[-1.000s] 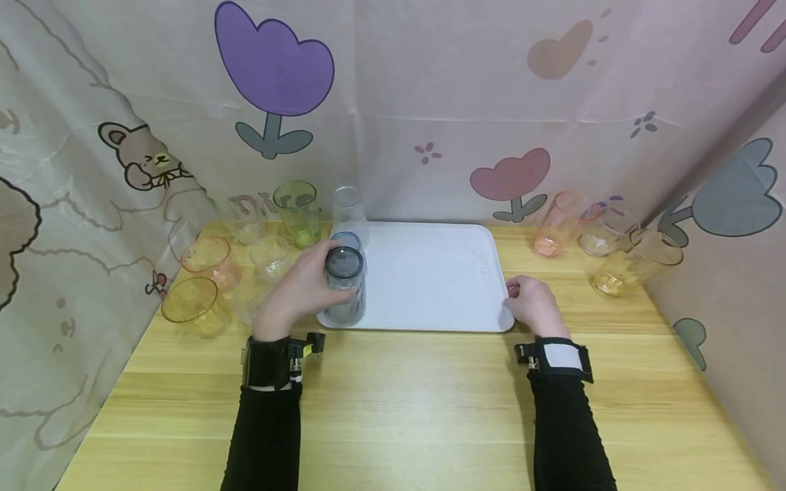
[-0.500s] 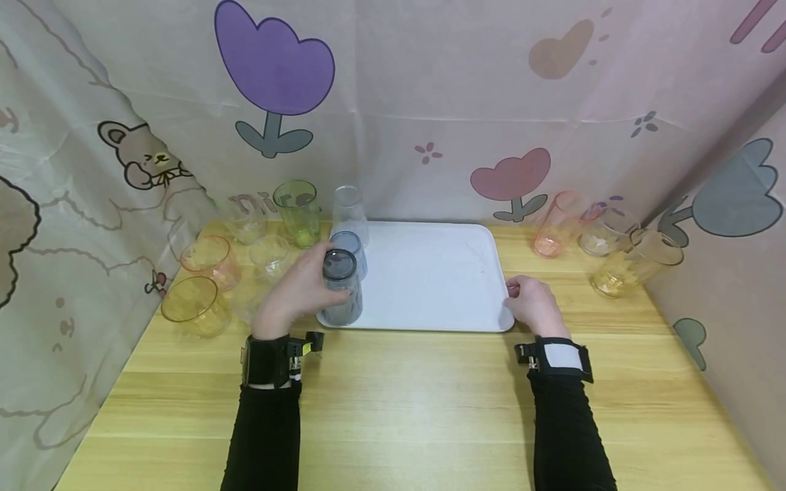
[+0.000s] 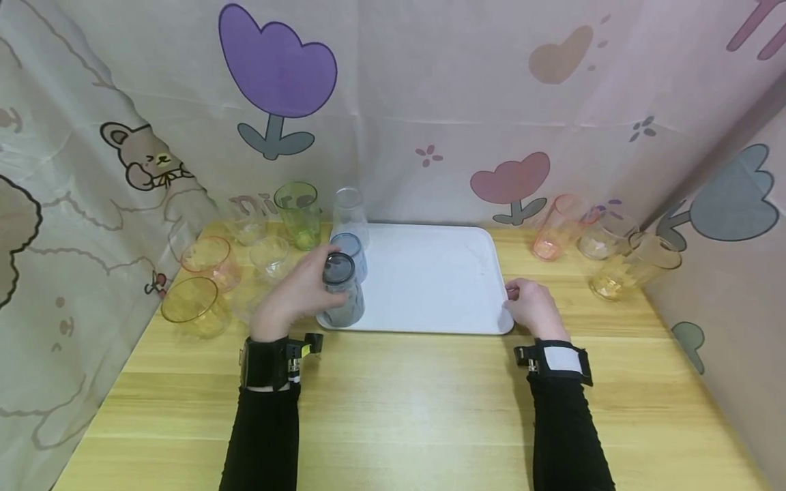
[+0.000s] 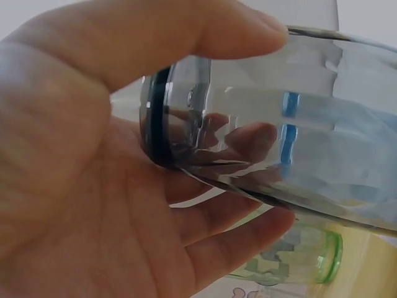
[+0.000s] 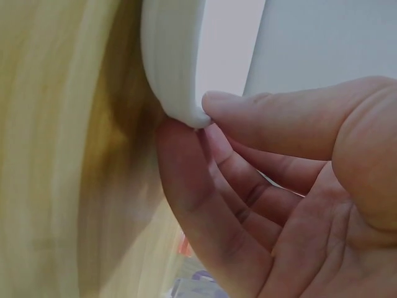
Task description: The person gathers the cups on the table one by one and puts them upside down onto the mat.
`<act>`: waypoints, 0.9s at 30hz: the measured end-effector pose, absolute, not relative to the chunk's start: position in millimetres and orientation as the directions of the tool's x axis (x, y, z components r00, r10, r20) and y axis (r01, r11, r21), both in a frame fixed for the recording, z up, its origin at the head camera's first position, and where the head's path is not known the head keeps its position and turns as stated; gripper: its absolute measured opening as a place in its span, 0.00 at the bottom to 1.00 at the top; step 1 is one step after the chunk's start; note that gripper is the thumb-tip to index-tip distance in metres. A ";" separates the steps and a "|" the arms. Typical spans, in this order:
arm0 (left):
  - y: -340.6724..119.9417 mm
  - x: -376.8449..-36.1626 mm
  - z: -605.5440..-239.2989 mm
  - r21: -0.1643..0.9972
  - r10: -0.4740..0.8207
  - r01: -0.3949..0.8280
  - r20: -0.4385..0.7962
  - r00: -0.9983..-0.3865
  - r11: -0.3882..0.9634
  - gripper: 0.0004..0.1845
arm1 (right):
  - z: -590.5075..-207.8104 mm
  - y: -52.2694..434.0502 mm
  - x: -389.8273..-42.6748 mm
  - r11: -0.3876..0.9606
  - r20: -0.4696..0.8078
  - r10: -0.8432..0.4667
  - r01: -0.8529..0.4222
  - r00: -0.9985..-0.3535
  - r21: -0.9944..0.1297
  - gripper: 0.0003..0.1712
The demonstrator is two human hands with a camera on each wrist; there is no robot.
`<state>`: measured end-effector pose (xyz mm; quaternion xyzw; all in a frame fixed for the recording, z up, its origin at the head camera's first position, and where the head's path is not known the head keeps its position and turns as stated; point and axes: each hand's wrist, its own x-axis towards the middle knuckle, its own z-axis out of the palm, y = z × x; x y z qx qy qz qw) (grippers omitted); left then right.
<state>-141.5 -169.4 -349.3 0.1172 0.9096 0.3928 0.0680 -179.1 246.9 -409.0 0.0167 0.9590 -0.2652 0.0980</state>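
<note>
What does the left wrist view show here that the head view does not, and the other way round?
Only the left wrist view shows the fingers seen through the grey cup, the thumb lying over its wall.

Only the head view shows the white tray, the right hand at its corner, and cups on the wooden table.

Both show the left hand holding the grey cup, with a green cup behind.

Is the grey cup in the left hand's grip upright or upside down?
Upside down: the grey cup stands wide end down on the tray.
</note>
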 end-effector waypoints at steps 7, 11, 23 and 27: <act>-170.1 -140.0 -349.3 0.726 0.274 0.176 -0.019 -0.961 0.665 0.50 | -408.6 246.0 -179.0 0.861 -0.208 -0.012 0.096 -0.978 -0.500 0.24; -168.7 -139.9 -348.8 0.738 0.258 0.168 -0.009 -0.966 0.654 0.50 | -407.9 246.3 -179.0 0.855 -0.143 -0.018 0.059 -0.990 -0.515 0.24; -149.5 -137.7 -340.1 0.601 0.177 0.518 0.533 -0.827 0.609 0.39 | -397.4 239.6 -177.5 0.713 0.236 0.082 -0.109 -0.968 -0.693 0.23; -132.6 -141.5 -343.0 0.470 0.139 0.648 0.736 -0.662 0.599 0.35 | -393.9 239.1 -178.0 0.660 0.343 0.161 -0.157 -0.926 -0.735 0.26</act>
